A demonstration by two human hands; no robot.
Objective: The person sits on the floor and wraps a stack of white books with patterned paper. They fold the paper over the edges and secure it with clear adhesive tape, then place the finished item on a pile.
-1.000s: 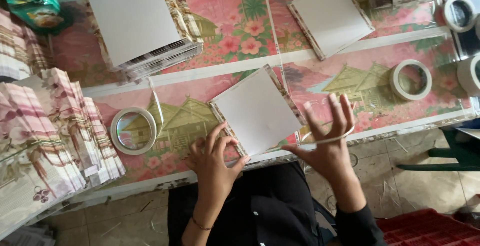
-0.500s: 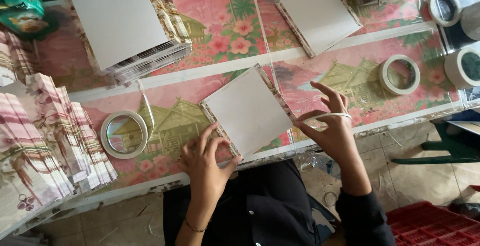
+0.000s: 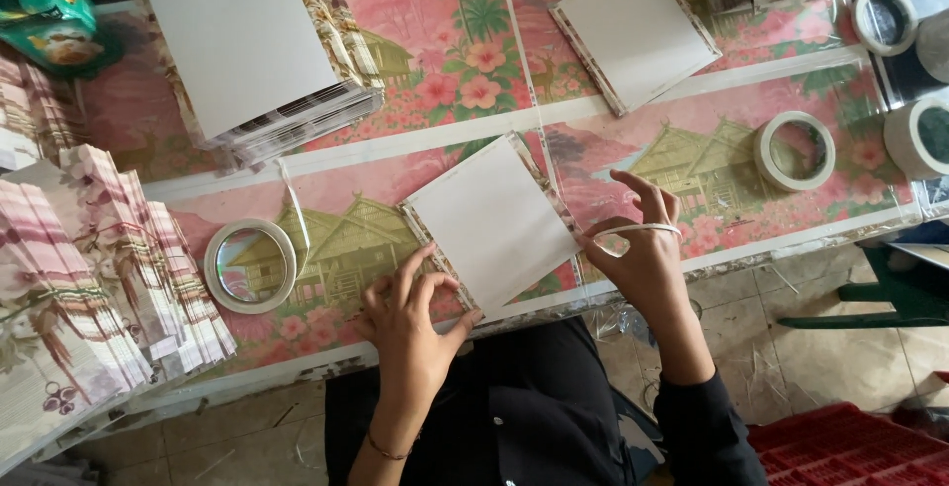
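Fingers of our left hand (image 3: 410, 313) spread loosely, their tips touching the lower left edge of the white square card (image 3: 491, 221), which lies tilted near the table's front edge (image 3: 554, 303). Far left, fanned stacks of pink patterned paper (image 3: 94, 268) crowd that end, and a tape roll (image 3: 250, 265) sits just beside our left hand, leaving only a narrow strip of bare cloth between. Above it lies a thick pile of white squares (image 3: 252, 51). Our right hand (image 3: 638, 254) pinches a thin strip of clear tape (image 3: 643, 230) at the card's right edge. Beyond it another tape roll (image 3: 794, 151) sits well apart, with bare cloth between.
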